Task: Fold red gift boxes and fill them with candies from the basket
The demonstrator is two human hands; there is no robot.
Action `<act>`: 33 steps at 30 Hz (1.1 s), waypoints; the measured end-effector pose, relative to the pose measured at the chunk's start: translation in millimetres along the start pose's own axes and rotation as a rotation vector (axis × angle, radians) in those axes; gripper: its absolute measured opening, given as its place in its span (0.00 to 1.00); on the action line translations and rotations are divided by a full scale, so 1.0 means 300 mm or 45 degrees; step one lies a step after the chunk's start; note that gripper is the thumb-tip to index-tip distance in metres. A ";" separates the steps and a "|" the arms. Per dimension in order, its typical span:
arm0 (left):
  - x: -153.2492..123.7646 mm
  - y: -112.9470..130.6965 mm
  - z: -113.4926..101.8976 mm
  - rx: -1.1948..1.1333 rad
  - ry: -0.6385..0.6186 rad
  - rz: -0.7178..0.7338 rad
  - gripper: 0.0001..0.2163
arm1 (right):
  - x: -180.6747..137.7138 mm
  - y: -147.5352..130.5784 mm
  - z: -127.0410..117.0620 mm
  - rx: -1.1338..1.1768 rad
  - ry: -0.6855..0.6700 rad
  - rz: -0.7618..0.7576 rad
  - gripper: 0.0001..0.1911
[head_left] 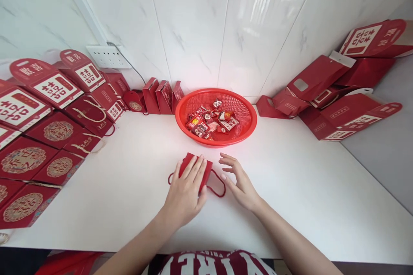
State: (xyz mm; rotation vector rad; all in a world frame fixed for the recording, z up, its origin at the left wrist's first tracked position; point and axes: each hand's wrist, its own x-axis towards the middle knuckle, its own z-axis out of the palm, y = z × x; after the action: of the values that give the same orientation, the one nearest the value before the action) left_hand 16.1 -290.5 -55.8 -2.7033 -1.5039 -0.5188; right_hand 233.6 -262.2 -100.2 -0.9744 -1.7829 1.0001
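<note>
A small red gift bag [206, 172] with red cord handles lies on the white table in front of me. My left hand [187, 191] rests on top of it, fingers stretched out over its surface, covering much of it. To its right, my right hand [239, 180] hovers near the cord loop with fingers apart and nothing in them. Just beyond both hands stands a red plastic basket [217, 139], with several wrapped sweets [208, 122] lying in it.
Stacked red gift boxes [54, 131] line the left side. More red boxes [342, 114] lean in a pile at the right. Three small red boxes [164, 96] stand against the tiled wall behind, near a white power strip [108, 56]. The table [322, 206] extends to both sides.
</note>
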 end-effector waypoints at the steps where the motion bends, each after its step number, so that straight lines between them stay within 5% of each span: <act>1: -0.005 -0.031 -0.006 0.013 0.007 -0.050 0.32 | 0.003 0.005 -0.009 -0.024 0.025 -0.008 0.19; 10: -0.005 -0.463 -0.088 0.176 -0.067 -0.678 0.27 | -0.002 0.032 -0.020 -0.155 0.008 -0.013 0.23; 20: 0.178 -0.988 -0.135 0.250 -0.036 -0.923 0.28 | 0.005 0.040 -0.005 -0.268 -0.147 -0.077 0.22; 27: 0.288 -1.209 -0.149 0.241 -0.067 -0.993 0.28 | 0.012 0.067 -0.014 -0.306 -0.195 -0.036 0.19; 33: 0.317 -1.305 -0.146 0.257 -0.108 -0.970 0.29 | 0.015 0.073 -0.016 -0.300 -0.229 0.004 0.16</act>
State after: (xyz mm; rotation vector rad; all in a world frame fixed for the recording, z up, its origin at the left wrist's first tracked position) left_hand -274.1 -7.8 -47.4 -1.9518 -2.4366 -0.2215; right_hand 241.2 -248.9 -117.1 -1.0579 -2.0852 0.9175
